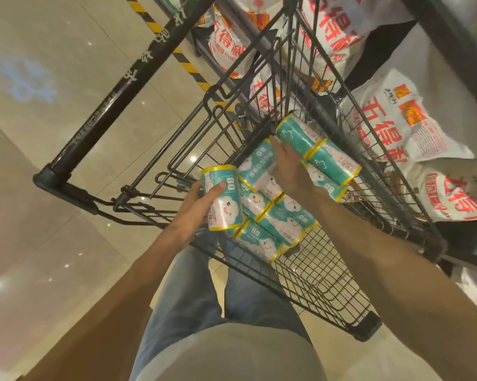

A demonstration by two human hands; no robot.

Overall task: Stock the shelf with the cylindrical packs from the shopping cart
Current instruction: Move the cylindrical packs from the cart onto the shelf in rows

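Glossy beige tiled floor (66, 127) mirrors ceiling lights; yellow-black hazard tape (187, 64) edges it; white printed sacks (396, 125) stacked right

Left hand (201, 200) gripping teal pack (223, 199), right hand (289, 167) over cart (328, 284) packs

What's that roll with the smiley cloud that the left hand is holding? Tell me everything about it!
The held pack is a short cylinder in shiny teal and white wrap, with yellow rims at both ends, a smiling cloud face and the number 80. It stands nearly upright, above the near edge of the cart. The left hand grips it, thumb across the front. Similar packs lie just beside it.
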